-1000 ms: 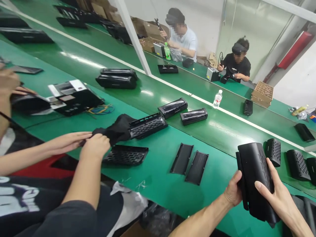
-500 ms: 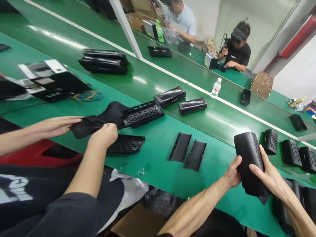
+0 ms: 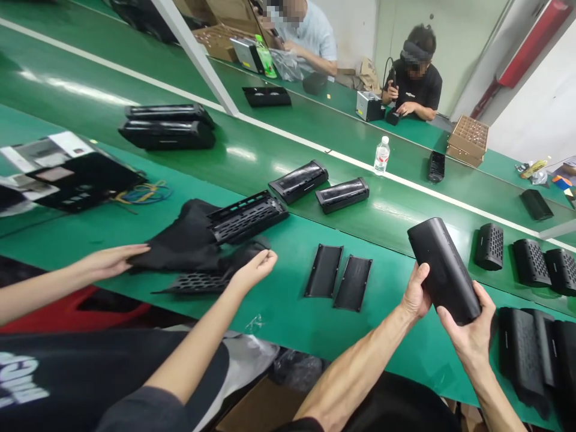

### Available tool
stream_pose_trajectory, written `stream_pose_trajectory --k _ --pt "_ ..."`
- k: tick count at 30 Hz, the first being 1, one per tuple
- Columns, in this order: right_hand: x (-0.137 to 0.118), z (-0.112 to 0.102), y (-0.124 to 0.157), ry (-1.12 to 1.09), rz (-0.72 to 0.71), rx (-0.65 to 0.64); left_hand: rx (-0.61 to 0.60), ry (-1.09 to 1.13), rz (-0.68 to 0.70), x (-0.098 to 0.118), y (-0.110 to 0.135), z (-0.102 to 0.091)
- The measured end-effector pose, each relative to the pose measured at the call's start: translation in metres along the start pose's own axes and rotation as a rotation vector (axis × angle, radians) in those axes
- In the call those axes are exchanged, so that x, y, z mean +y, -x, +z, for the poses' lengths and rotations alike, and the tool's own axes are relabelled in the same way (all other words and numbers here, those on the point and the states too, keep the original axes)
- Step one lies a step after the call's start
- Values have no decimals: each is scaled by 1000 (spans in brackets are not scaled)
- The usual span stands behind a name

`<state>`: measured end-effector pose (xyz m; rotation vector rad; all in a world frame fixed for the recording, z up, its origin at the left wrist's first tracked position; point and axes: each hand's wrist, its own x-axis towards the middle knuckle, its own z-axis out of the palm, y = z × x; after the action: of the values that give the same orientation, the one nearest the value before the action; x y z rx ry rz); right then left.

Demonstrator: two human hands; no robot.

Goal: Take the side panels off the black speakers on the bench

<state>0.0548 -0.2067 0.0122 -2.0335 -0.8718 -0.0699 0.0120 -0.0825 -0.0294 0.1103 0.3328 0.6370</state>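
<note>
Both my hands hold a black plastic housing [image 3: 443, 270], a long smooth case with rounded edges, tilted above the green bench. My left hand [image 3: 417, 293] grips its left side, thumb on the near face. At the lower right end, my right hand [image 3: 470, 324] wraps round it, with the thumb at the bottom edge. The far side of the housing is hidden. Two flat black panels [image 3: 324, 270] lie to the left on the bench. Several dark housings [image 3: 522, 354] stand close together to the right of my right hand.
A co-worker's hands [image 3: 254, 270] at left handle black cloth [image 3: 180, 240] beside perforated black shells [image 3: 249, 219]. Housings with holes [image 3: 489, 246] stand on the green belt. A water bottle [image 3: 381, 156] is beyond them. Two people [image 3: 416, 78] sit across the line.
The housing has turned in my hands and now shows a plain smooth face. My right hand has shifted to its lower end. The co-worker's nearer hand has moved right with black cloth.
</note>
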Motion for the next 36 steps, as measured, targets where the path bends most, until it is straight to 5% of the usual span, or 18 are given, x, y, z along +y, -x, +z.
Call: stream_pose_trajectory --k 5,12,16,18,22,26,30,33,36 --pt "3 -10 -3 -29 6 -109 -7 -28 12 -1 -1 1" --pt "-18 -10 -5 -64 -111 33 -223 -216 -30 13 -9 -2" --pt "-23 -41 -14 -88 -63 -53 -310 -352 2 72 -28 -2" --pt "-24 -57 -16 -80 -33 -106 -448 -613 128 110 -37 6" --pt "-19 -70 -20 -93 10 -169 -719 -1064 108 154 -40 29" --pt "-6 -72 -23 -96 34 -202 -615 -1076 198 142 -28 34" --pt "4 -91 -24 -102 186 -335 -460 -940 226 115 -23 14" --pt "6 -102 -21 -300 213 -388 -312 -658 157 85 -19 -5" --pt "4 -83 -18 -461 214 -351 -204 -421 -10 37 -9 -17"
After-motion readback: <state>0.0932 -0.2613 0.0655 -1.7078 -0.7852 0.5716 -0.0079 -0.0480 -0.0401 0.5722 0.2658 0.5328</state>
